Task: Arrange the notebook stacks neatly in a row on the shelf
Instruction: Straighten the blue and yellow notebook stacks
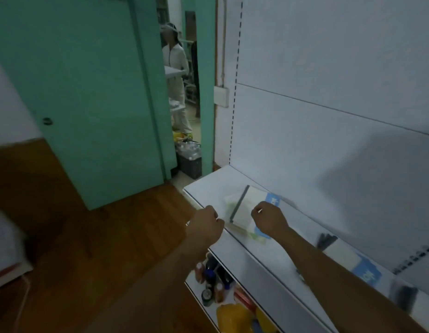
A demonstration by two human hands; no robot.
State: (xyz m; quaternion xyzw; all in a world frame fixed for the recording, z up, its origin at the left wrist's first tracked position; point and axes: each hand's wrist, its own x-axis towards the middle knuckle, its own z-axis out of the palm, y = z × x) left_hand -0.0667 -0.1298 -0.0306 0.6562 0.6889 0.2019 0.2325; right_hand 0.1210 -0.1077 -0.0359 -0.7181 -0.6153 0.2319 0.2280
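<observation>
1. Head view, general: dim and blurred. White shelf (261,251) running from the left end near the doorway away to the lower right, backed by a white panel.
2. Task items: one notebook stack (244,207) lying on the shelf near its left end, skewed to the front edge, dark spine uppermost, with a lower book showing green at the near side. Further notebooks (353,258) to the right along the same shelf, well apart from the first stack and partly hidden by the right forearm; a spiral-bound one (418,258) at the far right edge of the frame.
3. Left hand (207,225): at the shelf's front edge, just beside the stack's near-left corner, fingers curled. Blur prevents telling whether the grip is on the lower cover or on nothing.
4. Right hand (268,219): over the stack's right portion, fingers curled downward. Contact with the top cover appears likely; true grip state cannot be told.
5. Step in hand, as judged: squaring the leftmost stack. Row with the other notebooks not yet formed.
6. Next move, as judged: rotate the stack until the spine lies parallel to the back panel, align the lower book beneath it, then close the gap to the notebooks on the right.
7. Edges and room: bare shelf surface behind and to the left of the stack, ample for turning. Near corner close to the front edge, with a risk of overhang. Bottles (211,275) on a lower shelf directly below.
</observation>
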